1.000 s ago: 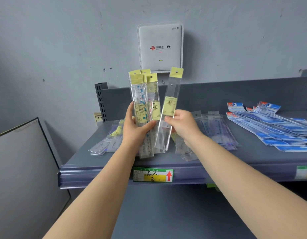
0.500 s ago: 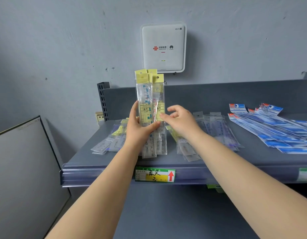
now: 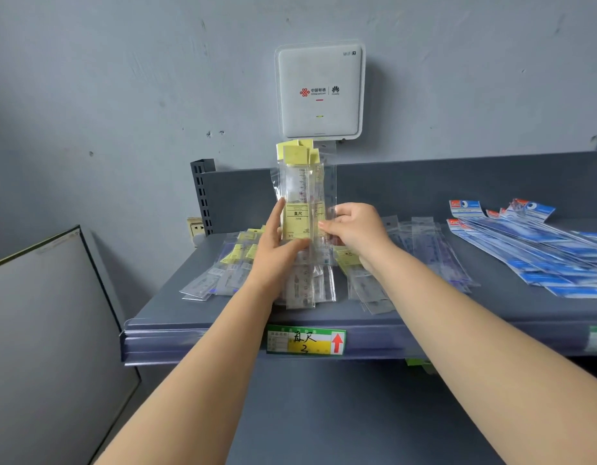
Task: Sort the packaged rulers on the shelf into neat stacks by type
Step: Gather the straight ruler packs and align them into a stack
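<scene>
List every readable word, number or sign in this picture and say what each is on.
"WiFi 7": top right corner of the white wall box.
"中国联通 China unicom" and "HUAWEI": logos on the box's face.
"直尺": yellow label of the front ruler pack held in both hands; the small print below is blurred.
"直尺 2", handwritten, beside a red up arrow: shelf-edge tag.
Print on the blue-headed packs: too small to read.
</scene>
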`<state>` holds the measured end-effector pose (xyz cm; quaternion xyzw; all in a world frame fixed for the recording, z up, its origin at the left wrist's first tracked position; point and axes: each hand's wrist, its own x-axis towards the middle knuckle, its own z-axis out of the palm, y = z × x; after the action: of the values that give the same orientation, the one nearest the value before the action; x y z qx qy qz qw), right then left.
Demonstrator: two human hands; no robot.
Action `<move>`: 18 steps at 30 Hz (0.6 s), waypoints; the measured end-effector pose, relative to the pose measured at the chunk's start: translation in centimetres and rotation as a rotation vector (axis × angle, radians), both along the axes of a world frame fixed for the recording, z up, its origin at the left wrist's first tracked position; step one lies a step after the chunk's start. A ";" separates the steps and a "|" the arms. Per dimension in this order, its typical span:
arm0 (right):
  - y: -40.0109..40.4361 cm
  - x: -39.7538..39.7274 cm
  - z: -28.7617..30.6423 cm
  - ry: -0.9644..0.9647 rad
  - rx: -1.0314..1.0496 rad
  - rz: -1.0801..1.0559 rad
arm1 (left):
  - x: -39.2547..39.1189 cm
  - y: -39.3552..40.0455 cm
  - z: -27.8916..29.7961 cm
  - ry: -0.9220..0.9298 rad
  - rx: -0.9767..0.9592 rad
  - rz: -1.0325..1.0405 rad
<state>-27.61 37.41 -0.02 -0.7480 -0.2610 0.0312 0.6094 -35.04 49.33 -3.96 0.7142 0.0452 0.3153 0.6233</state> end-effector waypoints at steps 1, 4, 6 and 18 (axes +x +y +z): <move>-0.3 0.1 0.0 0.041 0.033 0.031 | -0.1 0.0 0.1 -0.004 -0.012 0.000; -2.7 0.9 0.0 0.087 0.116 0.009 | -0.2 0.1 0.2 -0.012 -0.038 0.030; -5.5 2.2 -0.3 -0.024 0.074 -0.145 | -0.2 0.1 0.1 -0.011 -0.047 0.041; -7.0 2.7 -0.5 -0.251 -0.269 -0.205 | 0.4 -0.1 -0.1 0.062 0.025 0.080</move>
<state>-24.87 30.46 -0.52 -0.8433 -0.2506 -0.0898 0.4669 -34.64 49.27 -4.04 0.7292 0.0889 0.3180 0.5994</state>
